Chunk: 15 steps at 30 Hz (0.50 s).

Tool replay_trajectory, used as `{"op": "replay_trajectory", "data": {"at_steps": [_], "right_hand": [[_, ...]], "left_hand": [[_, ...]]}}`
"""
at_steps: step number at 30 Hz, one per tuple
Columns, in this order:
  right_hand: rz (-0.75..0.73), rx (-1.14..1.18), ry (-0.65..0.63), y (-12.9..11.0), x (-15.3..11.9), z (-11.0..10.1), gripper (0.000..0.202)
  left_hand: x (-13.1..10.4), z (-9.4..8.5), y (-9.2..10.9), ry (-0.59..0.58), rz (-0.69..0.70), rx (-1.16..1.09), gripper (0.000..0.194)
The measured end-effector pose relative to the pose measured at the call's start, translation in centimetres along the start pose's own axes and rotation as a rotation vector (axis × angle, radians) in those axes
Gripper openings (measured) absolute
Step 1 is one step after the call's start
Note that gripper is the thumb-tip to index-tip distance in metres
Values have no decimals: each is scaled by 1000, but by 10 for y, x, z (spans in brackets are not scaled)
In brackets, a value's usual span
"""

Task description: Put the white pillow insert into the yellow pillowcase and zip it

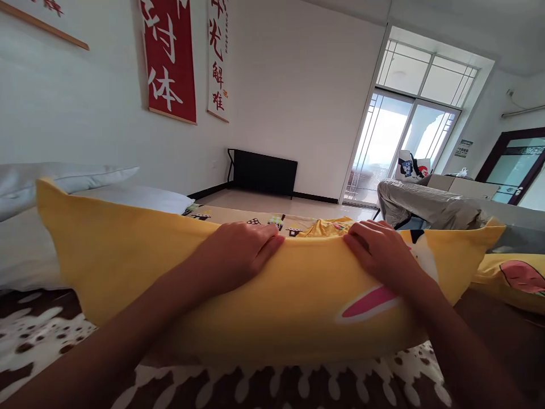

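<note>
A plump yellow pillow (272,307) with a printed white-and-pink cartoon stands upright in front of me, its corners pointing out to either side. On its top edge, left of the middle, my left hand (242,253) is closed with the fingers over the far side. My right hand (377,250) grips the same edge farther right, covering part of the print. The fingertips of both hands are partly hidden behind the fabric. Beneath the pillow lies a brown-and-white patterned blanket (298,389).
White pillows (140,196) lie at the left. Behind the yellow pillow is a beige printed sheet (230,215) with crumpled yellow cloth (326,228). Another yellow pillow (506,275) rests at the right. Farther off are a black panel (264,173) and a plastic-covered piece of furniture (430,201).
</note>
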State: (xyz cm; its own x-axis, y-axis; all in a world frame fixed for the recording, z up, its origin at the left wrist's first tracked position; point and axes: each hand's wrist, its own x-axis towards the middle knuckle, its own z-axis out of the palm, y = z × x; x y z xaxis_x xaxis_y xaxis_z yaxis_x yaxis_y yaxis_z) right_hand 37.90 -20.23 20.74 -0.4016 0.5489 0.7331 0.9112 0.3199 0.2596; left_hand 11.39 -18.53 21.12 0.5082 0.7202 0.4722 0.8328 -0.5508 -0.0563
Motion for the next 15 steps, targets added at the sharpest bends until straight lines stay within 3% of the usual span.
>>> {"op": "replay_trajectory", "data": {"at_steps": [4, 7, 10, 12, 15], "right_hand": [[16, -189, 332, -7, -8, 1, 18], [-153, -73, 203, -39, -10, 6, 29], [-181, 17, 1, -58, -3, 16, 48], [-146, 26, -50, -53, 2, 22, 53], [-85, -22, -92, -17, 2, 24, 51]], "left_hand": [[15, 1, -2, 2, -25, 35, 41], [25, 3, 2, -7, -88, 116, 36], [28, 7, 5, 16, -151, 201, 36], [23, 9, -2, 48, -155, 203, 42], [8, 11, -34, 72, -125, 204, 52]]}}
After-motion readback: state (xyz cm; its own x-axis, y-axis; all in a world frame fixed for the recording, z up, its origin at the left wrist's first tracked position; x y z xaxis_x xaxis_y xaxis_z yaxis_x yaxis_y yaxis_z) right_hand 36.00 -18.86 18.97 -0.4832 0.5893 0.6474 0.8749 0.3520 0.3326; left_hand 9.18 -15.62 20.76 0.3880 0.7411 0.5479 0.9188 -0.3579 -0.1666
